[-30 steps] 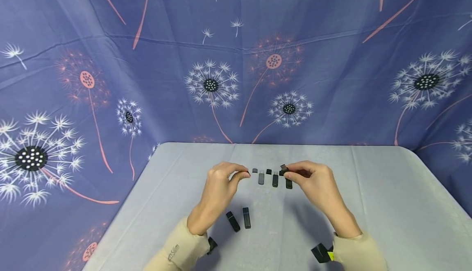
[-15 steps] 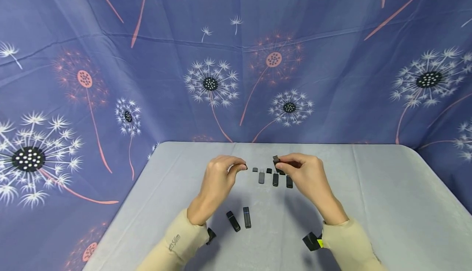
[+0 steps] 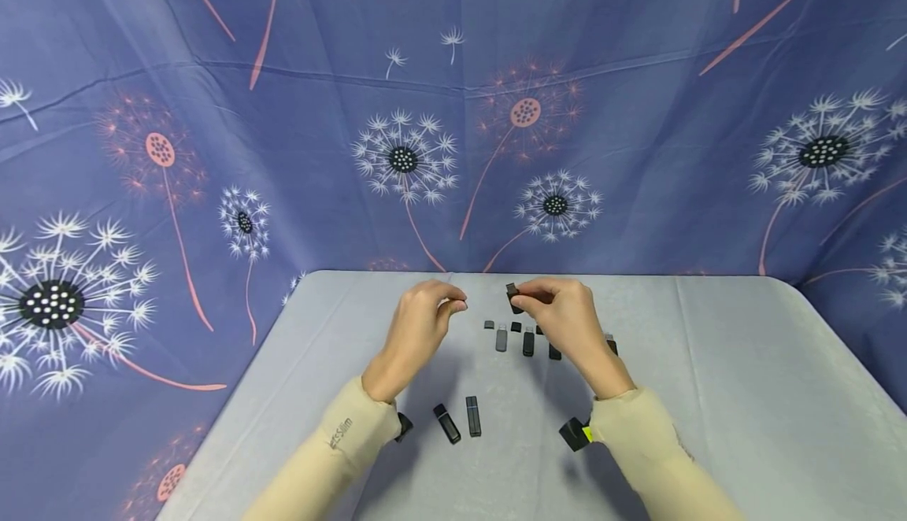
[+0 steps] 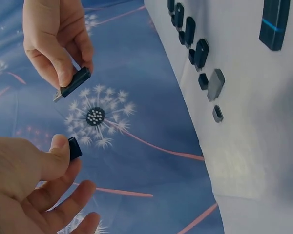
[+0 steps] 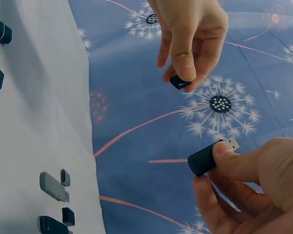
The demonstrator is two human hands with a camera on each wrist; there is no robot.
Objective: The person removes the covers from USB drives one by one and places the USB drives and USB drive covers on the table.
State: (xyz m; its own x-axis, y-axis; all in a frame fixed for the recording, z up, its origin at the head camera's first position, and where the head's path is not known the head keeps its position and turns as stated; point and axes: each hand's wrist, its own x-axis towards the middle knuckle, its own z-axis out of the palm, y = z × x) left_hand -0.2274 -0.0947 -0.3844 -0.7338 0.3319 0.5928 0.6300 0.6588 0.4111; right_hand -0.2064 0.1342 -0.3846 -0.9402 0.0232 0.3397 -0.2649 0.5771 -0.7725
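USB stick (image 5: pixel 201 161), its metal plug (image 5: pixel 232 143) bare, sits in the air, its body pinched by the right hand (image 3: pixel 570 320); the left hand (image 3: pixel 411 332) pinches a small black cap (image 4: pixel 75 148), apart from it. Best practice: fingertips off the metal, a light hold on the cap, both clear of the uncapped sticks (image 3: pixel 501 339) on the table (image 3: pixel 708 411).
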